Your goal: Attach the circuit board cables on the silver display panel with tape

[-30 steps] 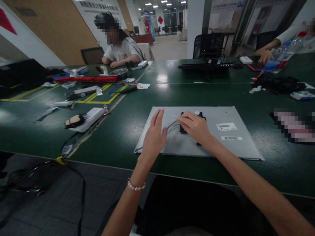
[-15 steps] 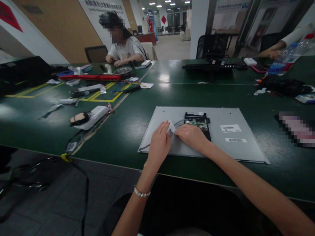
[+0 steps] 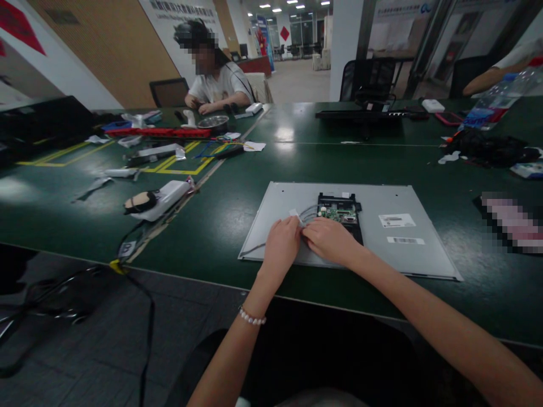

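Note:
A flat grey display panel (image 3: 275, 198) lies on its face in front of me, with a black-framed green circuit board (image 3: 338, 212) on its back. Grey cables (image 3: 311, 213) run from the board toward my hands. My left hand (image 3: 280, 243) has its fingers pressed together on a whitish tape-like strip (image 3: 294, 213), whose end sticks up beyond the fingertips. Right beside it, my right hand (image 3: 330, 238) pinches at the same strip and the cables. The fingers hide most of what lies between them. Another dark cable (image 3: 254, 249) comes out left of my left hand.
Left on the green table (image 3: 216, 215) lies a white power strip (image 3: 169, 198) with a tan roundish thing on it. Behind are tools, wires and a red bar (image 3: 161, 133). A monitor (image 3: 360, 115), bottles (image 3: 494, 102), black cables (image 3: 487, 148) and a phone (image 3: 513, 223) lie farther right. A person (image 3: 220, 85) sits opposite.
My left hand has shifted right and its fingers have curled in against my right hand's fingertips. Less of the whitish strip shows now. The panel has stayed in place.

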### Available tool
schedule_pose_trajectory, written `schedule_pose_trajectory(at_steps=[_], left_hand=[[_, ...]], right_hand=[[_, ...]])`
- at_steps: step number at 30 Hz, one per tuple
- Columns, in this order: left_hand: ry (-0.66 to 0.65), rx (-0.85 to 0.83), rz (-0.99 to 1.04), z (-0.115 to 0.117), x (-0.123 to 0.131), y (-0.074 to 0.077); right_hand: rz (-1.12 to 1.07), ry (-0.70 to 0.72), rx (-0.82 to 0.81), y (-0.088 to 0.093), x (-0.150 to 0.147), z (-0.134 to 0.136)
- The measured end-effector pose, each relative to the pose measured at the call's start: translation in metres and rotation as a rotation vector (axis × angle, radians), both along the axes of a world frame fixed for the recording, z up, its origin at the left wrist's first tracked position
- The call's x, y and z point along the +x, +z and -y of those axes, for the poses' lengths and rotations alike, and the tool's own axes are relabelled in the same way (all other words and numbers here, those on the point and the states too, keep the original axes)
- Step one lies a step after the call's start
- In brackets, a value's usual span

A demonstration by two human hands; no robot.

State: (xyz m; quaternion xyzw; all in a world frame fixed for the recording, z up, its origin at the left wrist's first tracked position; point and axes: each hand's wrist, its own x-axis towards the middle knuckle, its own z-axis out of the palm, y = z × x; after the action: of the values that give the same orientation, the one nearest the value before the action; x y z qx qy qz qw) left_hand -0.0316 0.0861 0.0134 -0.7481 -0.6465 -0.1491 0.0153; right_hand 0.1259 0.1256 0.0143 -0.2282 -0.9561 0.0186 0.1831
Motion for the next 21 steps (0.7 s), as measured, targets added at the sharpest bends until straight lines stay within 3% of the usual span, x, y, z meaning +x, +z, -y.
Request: schedule_pose_trajectory(at_steps=[7,11,16,18,21], left_hand=[[0.083,-0.067,0.031,-0.007,0.0,0.003],[0.094,-0.052,0.013,-0.01,0.001,0.003],[0.085,0.003,0.032,-0.013,-0.001,-0.004],[0.071,0.039,0.089,-0.015,-0.003,-0.007],[0.023,0.109,0.173,-0.017,-0.005,-0.008]], right_hand=[[0.042,0.008,0.082,0.001,0.007,0.03],[-0.006,-0.051,0.016,-0.006,0.012,0.048],[-0.083,-0.079,-0.132,0.01,0.041,0.057],[-0.145,-0.182,-0.189,0.013,0.07,0.054],[-0.296,-0.531,-0.22,-0.003,0.131,0.046]])
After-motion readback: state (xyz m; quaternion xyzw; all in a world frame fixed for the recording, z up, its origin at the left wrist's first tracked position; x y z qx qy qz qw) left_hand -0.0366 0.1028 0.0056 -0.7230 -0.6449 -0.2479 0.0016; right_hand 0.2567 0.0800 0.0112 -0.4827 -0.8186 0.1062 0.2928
